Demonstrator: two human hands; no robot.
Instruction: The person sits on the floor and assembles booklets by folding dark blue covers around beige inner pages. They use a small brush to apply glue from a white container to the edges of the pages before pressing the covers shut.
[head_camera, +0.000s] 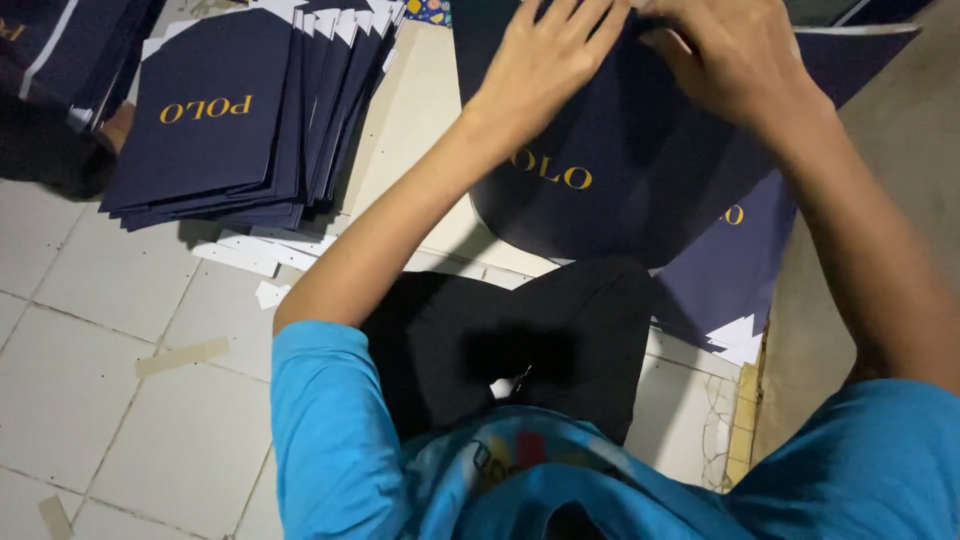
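My left hand and my right hand both press on the far edge of a dark navy paper sheet with gold lettering, which lies bent over my lap. The fingers of both hands pinch that edge at the top of the view, close together. More navy sheets lie under it to the right. My knee in black trousers is just below the sheet.
A fanned stack of folded navy paper pieces with gold lettering lies on the white tiled floor to the left. White paper scraps and a strip of tape lie on the tiles. A beige board sits under the work.
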